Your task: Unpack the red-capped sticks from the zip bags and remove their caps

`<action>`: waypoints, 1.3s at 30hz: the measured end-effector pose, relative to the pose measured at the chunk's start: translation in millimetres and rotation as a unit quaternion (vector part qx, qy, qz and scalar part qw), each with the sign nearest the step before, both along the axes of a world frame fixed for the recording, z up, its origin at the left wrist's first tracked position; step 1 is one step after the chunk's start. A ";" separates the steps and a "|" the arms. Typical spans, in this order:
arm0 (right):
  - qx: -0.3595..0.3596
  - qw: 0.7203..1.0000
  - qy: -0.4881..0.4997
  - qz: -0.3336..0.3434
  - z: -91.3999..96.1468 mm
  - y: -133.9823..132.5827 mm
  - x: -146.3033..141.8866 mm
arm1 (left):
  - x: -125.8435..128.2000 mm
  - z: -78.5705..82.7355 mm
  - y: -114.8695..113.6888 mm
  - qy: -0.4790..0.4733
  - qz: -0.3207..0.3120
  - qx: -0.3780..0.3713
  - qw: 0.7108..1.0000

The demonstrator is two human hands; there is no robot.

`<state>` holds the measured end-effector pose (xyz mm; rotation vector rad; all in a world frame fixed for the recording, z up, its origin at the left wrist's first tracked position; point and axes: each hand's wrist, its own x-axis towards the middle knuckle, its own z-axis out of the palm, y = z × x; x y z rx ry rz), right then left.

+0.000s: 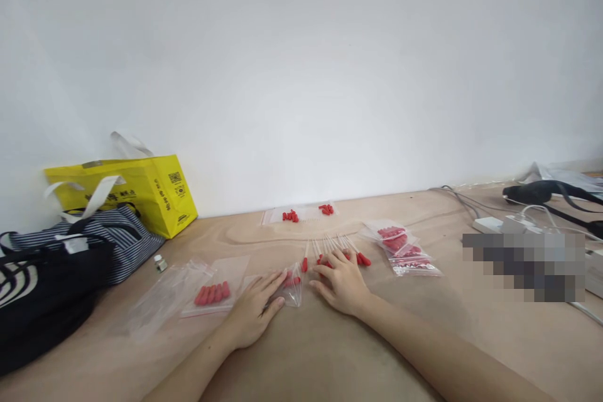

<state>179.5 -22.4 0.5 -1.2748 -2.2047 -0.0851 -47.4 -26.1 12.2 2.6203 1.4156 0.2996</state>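
My left hand (252, 311) lies flat with its fingers stretched out on a small clear plastic bag (294, 295) that has red rubber bulbs inside. My right hand (346, 286) rests palm down, fingers spread, over a row of thin glass droppers (363, 259) with red bulbs. The droppers' clear tubes point toward the wall, and some bulbs are hidden under my fingers. One dropper (304, 264) lies slightly apart, between my two hands. Left of my left hand is a flat zip bag (235, 267) with several larger red bulbs (211, 294) on or in it.
Filled zip bags (414, 267) lie overlapping at the right. Near the wall is another bag (308, 213) with red bulbs. A crumpled clear bag (164, 295), a small bottle (160, 262), a yellow bag (155, 195) and a dark bag (61, 289) occupy the left; power strips (487, 225) the right.
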 end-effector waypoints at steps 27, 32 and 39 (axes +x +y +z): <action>-0.050 0.996 -0.025 0.072 0.3 -7.4 -16.2 | 21.1 8.8 -13.2 -0.067 -0.037 -0.063 0.995; -0.061 0.995 0.012 0.075 -2.7 -11.8 -17.4 | 19.6 8.4 -12.3 -0.048 -0.036 -0.069 0.996; -0.067 0.982 0.134 0.116 -9.9 -15.5 -3.0 | 16.0 11.2 -13.3 -0.020 -0.034 -0.062 0.997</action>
